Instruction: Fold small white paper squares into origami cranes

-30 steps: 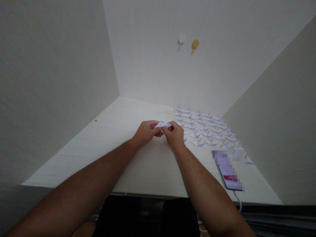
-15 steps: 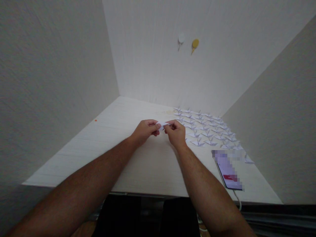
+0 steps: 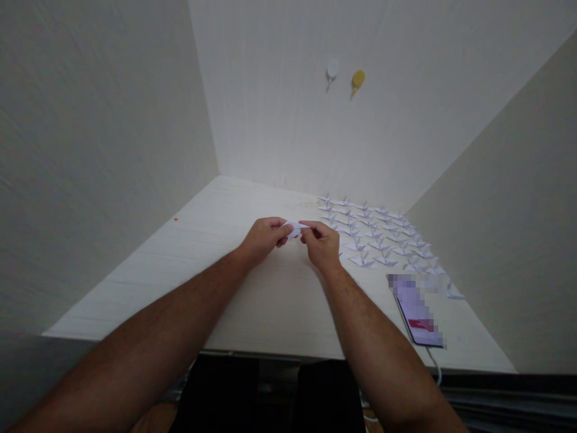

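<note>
Right hand shifted slightly outward | left hand grip: pinching folded paper | right grip: pinching its opposite end

One folded paper, over twenty paper cranes, one phone, two wall hooks, one orange speck

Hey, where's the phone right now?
At the right of the head view, the phone lies on the white table, beside the person's right forearm and nearer than most of the paper birds.
</note>
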A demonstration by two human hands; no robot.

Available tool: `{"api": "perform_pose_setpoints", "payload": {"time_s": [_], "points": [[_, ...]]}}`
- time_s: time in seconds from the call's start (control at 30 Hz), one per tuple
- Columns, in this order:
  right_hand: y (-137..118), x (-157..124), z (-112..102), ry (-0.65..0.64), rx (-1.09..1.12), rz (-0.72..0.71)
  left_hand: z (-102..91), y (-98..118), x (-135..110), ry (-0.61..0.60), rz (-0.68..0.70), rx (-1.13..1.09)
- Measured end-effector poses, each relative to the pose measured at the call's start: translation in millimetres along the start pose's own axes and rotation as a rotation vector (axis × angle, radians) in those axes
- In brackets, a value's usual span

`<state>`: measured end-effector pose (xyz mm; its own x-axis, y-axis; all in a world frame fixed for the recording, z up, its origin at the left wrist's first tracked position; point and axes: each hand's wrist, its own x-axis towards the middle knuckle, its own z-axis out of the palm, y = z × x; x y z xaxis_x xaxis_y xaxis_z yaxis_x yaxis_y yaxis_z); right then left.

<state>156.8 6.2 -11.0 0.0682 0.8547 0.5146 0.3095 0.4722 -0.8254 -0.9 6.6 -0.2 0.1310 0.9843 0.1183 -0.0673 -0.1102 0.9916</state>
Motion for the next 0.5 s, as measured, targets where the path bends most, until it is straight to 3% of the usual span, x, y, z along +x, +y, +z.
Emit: {"api": "perform_pose_setpoints", "payload": {"time_s": [0.23, 0.5], "points": [[-3.7, 1.0, -2.7, 0.096, -0.122, -0.193, -1.7, -2.4, 2.3, 0.024, -0.009, 0.025], [-2.7, 0.2, -2.1, 0.069, -0.082, -0.060, -0.9, -2.3, 1.4, 0.027, 0.028, 0.002]]}}
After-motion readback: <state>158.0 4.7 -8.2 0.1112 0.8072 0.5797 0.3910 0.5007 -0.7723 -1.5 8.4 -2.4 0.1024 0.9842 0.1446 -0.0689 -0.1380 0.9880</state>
